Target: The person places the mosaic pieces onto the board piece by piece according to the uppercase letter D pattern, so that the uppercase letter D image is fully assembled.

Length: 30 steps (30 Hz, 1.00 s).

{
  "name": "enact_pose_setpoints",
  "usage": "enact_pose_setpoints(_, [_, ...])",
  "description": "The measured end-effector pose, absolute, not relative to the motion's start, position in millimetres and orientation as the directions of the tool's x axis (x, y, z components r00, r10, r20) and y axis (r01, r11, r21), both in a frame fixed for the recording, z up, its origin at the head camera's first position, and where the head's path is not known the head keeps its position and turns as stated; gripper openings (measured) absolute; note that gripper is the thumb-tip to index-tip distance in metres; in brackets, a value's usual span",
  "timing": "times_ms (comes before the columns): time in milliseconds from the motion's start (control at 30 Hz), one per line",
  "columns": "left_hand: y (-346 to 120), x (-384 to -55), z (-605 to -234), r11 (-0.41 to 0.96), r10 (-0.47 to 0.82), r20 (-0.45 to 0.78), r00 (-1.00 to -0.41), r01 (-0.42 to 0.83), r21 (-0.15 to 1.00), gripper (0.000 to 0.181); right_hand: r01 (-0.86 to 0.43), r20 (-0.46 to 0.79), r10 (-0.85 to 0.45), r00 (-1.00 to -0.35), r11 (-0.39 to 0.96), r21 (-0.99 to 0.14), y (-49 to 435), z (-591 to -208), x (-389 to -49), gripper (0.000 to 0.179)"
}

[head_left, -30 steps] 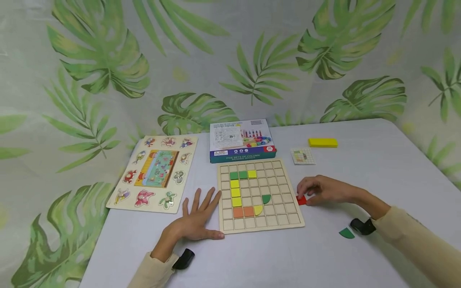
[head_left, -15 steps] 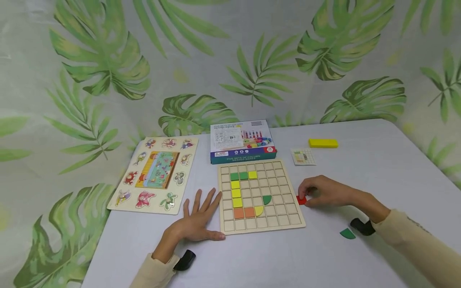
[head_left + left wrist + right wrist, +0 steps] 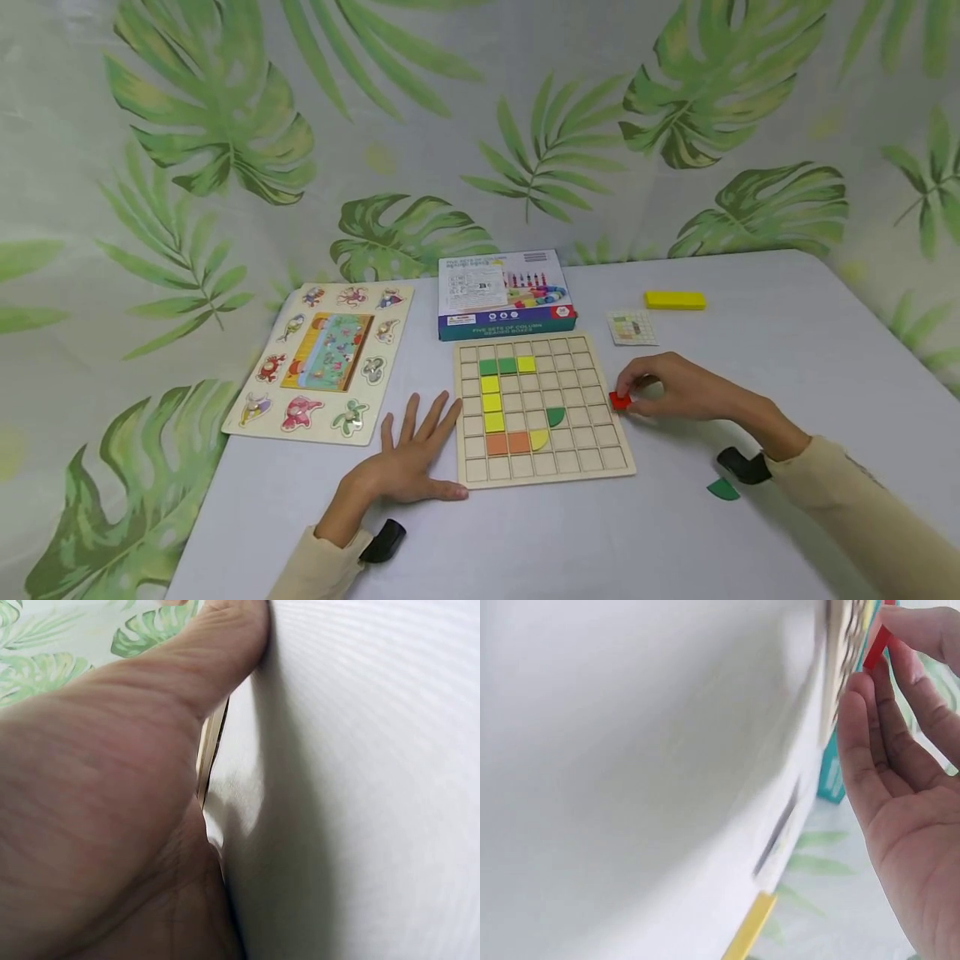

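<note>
My right hand pinches a red tile between thumb and fingers at the right edge of the wooden grid board. In the right wrist view the red tile is lifted off the cloth, seen nearly edge-on. My left hand lies with spread fingers on the table, fingertips and thumb at the board's left edge. Green, yellow and orange square tiles sit in the board's cells, with a yellow quarter-round and a green quarter-round among them.
Another green quarter-round lies by the right wrist. A small pattern card and a yellow block lie at the back right. Behind the board sits a cardboard box; a peg puzzle lies to the left.
My right hand has picked the red tile up off the table and moved it slightly up and left, to the board's edge. The left hand stays in place.
</note>
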<state>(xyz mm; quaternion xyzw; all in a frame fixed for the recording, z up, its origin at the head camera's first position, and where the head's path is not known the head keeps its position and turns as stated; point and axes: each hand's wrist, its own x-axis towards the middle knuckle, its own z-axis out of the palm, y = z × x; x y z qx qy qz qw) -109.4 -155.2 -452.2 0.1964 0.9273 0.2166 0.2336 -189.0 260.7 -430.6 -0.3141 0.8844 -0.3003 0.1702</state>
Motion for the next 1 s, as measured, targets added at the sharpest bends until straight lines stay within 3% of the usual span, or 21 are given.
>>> enact_pose_setpoints(667, [-153,-111,-452,0.838,0.459,-0.358,-0.813,0.263,0.478,0.118,-0.44,-0.132,-0.697,-0.705,0.576,-0.689,199,-436,-204,0.01])
enact_pose_setpoints(1000, [-156,-111,-456,0.821,0.47,-0.35,-0.81,0.255,0.512,0.121,-0.5,-0.1,-0.724,-0.683,0.562,-0.659,178,-437,-211,0.009])
